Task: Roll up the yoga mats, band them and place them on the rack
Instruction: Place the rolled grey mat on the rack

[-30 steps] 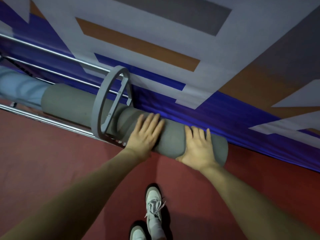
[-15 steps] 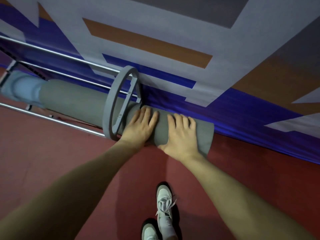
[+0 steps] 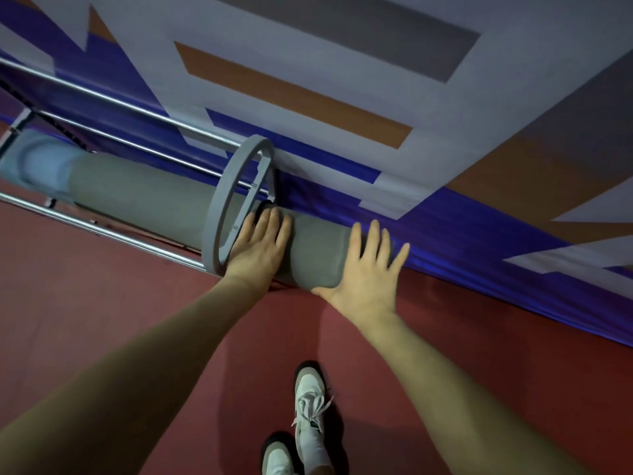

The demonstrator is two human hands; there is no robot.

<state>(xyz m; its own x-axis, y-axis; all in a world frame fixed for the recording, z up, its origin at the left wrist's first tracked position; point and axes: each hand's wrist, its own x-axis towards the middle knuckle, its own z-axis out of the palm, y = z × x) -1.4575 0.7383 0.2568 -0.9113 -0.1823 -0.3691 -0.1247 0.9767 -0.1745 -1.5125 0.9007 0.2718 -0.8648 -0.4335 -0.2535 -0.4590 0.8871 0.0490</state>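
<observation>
While its long axis runs level along the wall, the grey rolled mat [image 3: 315, 248] lies through the rack's ring [image 3: 236, 204]; the left hand [image 3: 260, 245] rests flat on it, and the right hand [image 3: 363, 269] presses its free end with splayed fingers.

gym studio (mat rack [image 3: 144, 231], red floor [image 3: 102, 320])

Right hand [image 3: 364, 269] covers the grey mat's [image 3: 315, 255] end (rack's [image 3: 102, 231] far end cut off).
</observation>
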